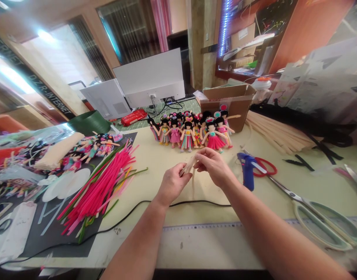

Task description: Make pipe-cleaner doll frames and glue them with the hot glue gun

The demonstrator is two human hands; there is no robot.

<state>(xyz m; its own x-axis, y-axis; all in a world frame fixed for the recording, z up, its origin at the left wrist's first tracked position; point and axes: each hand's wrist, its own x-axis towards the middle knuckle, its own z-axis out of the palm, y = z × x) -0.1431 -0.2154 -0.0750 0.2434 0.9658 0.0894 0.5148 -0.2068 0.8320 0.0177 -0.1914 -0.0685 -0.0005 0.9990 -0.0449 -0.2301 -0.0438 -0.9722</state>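
Cream-coloured pipe cleaners are held between my two hands over the middle of the table. My left hand is closed around their lower left part. The fingers of my right hand pinch them at the upper end. One pale strand hangs down between the hands. Just beyond my hands stand several small dolls in colourful skirts, with black hair. How the strands are joined is too small to make out.
Pink and green pipe cleaners lie at left, near piled dolls. At right are a blue glue gun, large scissors and cream pipe cleaners. A cardboard box stands behind. A black cable and ruler cross the front.
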